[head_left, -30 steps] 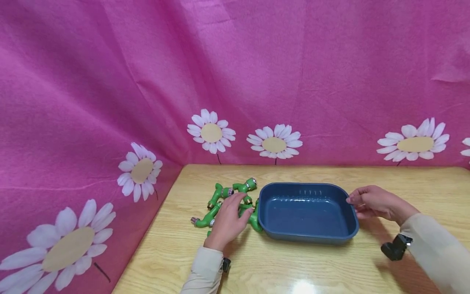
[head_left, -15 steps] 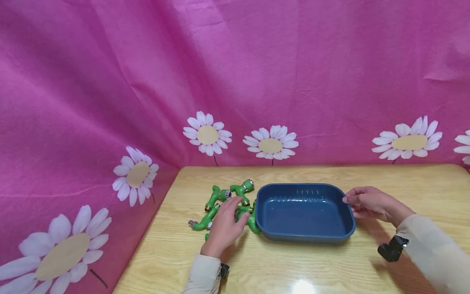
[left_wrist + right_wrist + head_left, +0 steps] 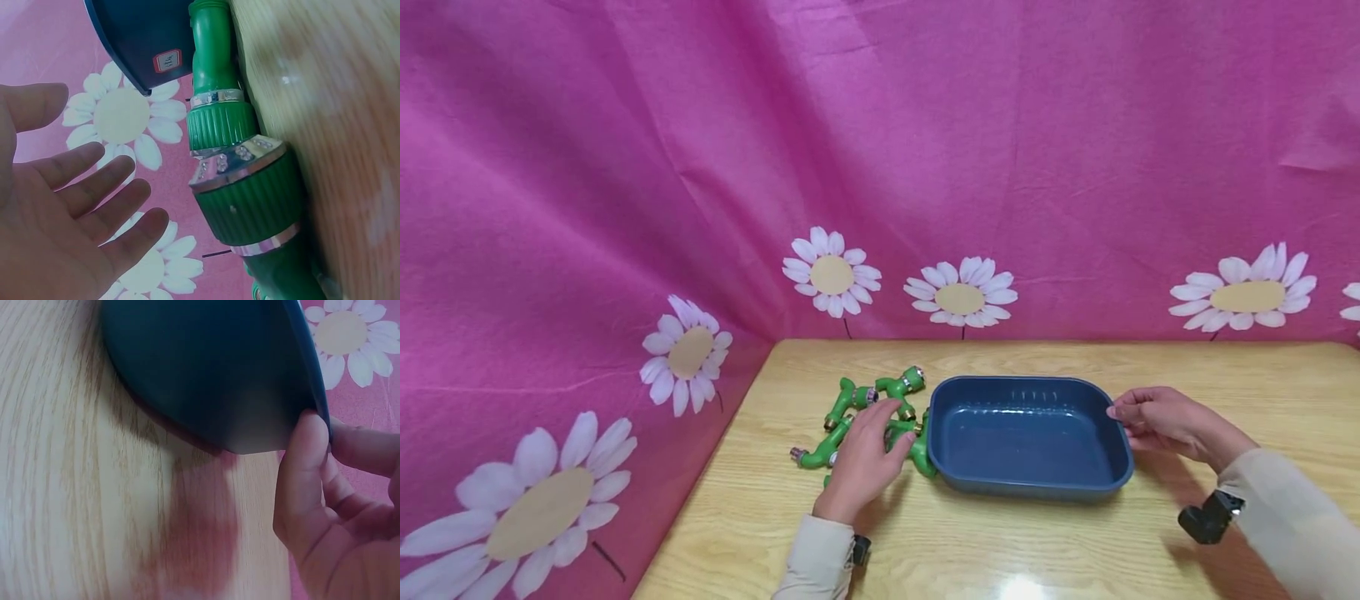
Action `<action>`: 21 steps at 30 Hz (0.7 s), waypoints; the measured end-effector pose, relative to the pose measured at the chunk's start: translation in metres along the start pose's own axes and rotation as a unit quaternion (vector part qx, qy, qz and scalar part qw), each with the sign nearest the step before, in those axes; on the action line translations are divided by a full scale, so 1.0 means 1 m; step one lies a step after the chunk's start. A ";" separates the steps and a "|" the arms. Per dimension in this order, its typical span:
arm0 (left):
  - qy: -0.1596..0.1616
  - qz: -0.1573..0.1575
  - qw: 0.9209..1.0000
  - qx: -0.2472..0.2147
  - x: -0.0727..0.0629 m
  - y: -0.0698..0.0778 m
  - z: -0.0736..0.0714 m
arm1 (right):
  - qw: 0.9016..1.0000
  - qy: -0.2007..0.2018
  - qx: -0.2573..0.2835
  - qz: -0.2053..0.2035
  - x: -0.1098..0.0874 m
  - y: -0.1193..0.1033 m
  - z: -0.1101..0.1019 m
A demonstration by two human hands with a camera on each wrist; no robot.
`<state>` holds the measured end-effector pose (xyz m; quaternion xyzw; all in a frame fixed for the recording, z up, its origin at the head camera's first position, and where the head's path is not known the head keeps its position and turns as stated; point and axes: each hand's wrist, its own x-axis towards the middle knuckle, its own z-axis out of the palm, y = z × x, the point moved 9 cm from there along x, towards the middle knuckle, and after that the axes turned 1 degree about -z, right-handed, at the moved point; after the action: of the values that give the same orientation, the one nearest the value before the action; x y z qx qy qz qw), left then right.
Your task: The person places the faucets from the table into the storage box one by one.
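A dark blue rectangular basin [image 3: 1030,450] with rounded corners sits on the wooden table, nothing inside it. My right hand [image 3: 1180,425] pinches its right rim between thumb and fingers, as the right wrist view shows up close on the basin wall [image 3: 212,369]. My left hand [image 3: 867,457] hovers beside several green taps [image 3: 822,450] with metal-ringed ends, its fingers spread and holding nothing. In the left wrist view, the open palm [image 3: 75,212] faces two ribbed green tap parts [image 3: 247,194]. Part of the tap group is hidden behind the left hand.
The light wooden table [image 3: 970,550] ends at a pink cloth [image 3: 925,150] printed with white daisies, hanging at the back and left. The taps lie along the basin's left side. A small label [image 3: 167,61] is on the basin's outer wall.
Both hands keep nearly the same places, the right one still pinching the basin rim. The head view shifts slightly left and back; the taps and basin stay put on the table.
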<state>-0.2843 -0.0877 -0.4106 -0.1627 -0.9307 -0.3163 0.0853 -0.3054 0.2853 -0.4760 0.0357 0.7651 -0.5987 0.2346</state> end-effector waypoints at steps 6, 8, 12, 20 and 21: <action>-0.008 0.001 1.000 0.004 0.002 0.000 0.004 | 1.000 0.003 -0.015 0.001 -0.002 0.003 -0.002; -0.009 0.002 1.000 0.002 0.002 0.000 0.004 | 1.000 0.004 -0.017 0.003 -0.002 0.004 -0.003; -0.009 0.005 1.000 -0.001 0.004 0.000 0.004 | 1.000 0.000 -0.015 0.005 -0.003 0.005 -0.004; -0.010 0.009 1.000 0.006 0.006 -0.001 0.002 | 1.000 -0.007 -0.006 0.003 -0.001 0.001 0.000; -0.011 0.009 1.000 0.009 0.006 -0.002 0.003 | 1.000 -0.007 -0.005 0.001 0.000 0.001 0.000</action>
<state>-0.2904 -0.0856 -0.4122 -0.1742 -0.9328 -0.3055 0.0792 -0.3048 0.2853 -0.4769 0.0307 0.7665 -0.5945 0.2410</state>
